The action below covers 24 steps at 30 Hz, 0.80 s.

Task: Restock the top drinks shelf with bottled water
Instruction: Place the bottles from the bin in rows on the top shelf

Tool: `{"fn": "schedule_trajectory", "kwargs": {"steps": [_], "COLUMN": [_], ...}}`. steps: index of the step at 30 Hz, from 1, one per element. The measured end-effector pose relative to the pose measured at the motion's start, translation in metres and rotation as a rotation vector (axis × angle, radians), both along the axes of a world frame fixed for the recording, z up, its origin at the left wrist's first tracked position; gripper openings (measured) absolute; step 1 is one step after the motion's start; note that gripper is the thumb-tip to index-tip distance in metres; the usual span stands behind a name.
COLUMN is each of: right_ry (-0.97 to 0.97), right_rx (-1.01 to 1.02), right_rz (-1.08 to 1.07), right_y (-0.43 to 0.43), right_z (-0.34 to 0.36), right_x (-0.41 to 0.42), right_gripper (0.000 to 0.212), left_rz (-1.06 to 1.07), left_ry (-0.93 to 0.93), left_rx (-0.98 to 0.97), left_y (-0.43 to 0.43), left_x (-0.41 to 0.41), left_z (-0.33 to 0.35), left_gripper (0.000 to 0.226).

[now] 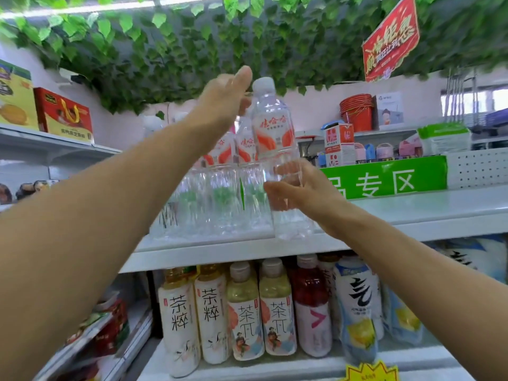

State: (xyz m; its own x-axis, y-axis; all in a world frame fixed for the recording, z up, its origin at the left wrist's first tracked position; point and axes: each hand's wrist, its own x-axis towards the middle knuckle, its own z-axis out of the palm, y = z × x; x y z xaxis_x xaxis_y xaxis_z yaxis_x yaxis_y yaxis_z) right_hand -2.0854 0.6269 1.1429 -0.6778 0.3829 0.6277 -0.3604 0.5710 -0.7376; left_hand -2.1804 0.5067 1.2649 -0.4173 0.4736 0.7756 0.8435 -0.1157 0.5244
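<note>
A clear water bottle (272,127) with a white cap and a red-and-white label stands upright at the front of the top shelf (412,215). My right hand (299,191) grips its lower body. My left hand (225,97) is raised beside the bottle's neck, thumb up, fingers hidden behind it, touching the bottles at the back. Behind and left stand more water bottles (231,174) of the same brand in a tight group.
The shelf below holds tea bottles (244,309), a red drink (312,306) and a blue-and-white bottle (357,306). A green sign (384,177) runs behind the top shelf on the right. Boxes (63,114) stand on a left shelf. Fake ivy hangs overhead.
</note>
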Motion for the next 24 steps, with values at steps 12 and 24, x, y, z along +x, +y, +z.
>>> {"fn": "schedule_trajectory", "kwargs": {"steps": [12,24], "right_ry": [0.011,-0.059], "right_rx": [-0.127,0.036], "right_rz": [-0.129,-0.345], "right_y": [0.039,0.051], "right_z": [-0.003,-0.024], "right_x": [-0.037,-0.024], "right_gripper": [0.071,0.048], "left_rz": [0.688,0.674], "left_ry": [0.715,0.792], "left_rx": [-0.503,-0.527], "left_y": [0.037,0.050], "left_x": [-0.071,-0.056], "left_z": [0.014,0.013], "left_gripper": [0.092,0.095]}}
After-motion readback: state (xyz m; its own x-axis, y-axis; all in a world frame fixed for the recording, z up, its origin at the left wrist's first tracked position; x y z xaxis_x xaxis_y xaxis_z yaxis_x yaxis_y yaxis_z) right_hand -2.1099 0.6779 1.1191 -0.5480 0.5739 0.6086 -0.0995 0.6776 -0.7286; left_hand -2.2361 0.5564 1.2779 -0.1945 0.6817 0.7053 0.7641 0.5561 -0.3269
